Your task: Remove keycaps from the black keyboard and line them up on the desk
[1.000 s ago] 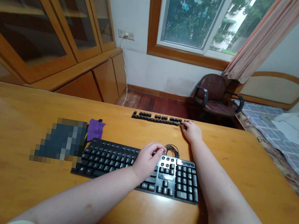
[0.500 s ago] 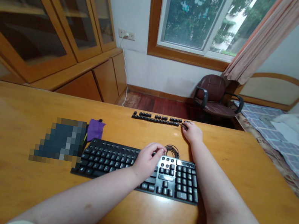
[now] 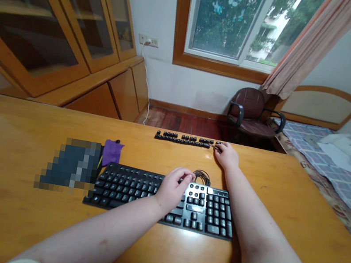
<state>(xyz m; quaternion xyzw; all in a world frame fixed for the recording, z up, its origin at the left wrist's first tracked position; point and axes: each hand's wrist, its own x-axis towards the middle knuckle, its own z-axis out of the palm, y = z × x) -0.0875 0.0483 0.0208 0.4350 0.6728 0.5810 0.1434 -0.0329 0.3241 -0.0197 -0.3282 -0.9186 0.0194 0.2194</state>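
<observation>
A black computer keyboard [image 3: 139, 188] lies across the desk in front of me, and some of its top-right positions show small bare stems without caps. My left hand [image 3: 174, 187] rests over its middle with the fingers pinched together; whatever may be between them is hidden. Along the desk's far edge, loose black keycaps [image 3: 182, 141] stand in two rows. My right hand [image 3: 226, 156] is at the right end of these rows, its fingers closed on a thin dark tool [image 3: 214, 146] whose kind is too small to make out. The coiled cable [image 3: 202, 177] sits behind the keyboard.
Left of the keyboard are a blurred dark object [image 3: 72, 163] and a purple cloth pouch [image 3: 111, 153]. The wooden desk [image 3: 3, 192] ends just past the keycap rows. Beyond it stand a glass-door cabinet [image 3: 83, 57], an office chair [image 3: 249, 110] and a bed [image 3: 321, 147].
My right hand has shifted very slightly at the right end of the keycap rows. My left hand and the keyboard stay in place.
</observation>
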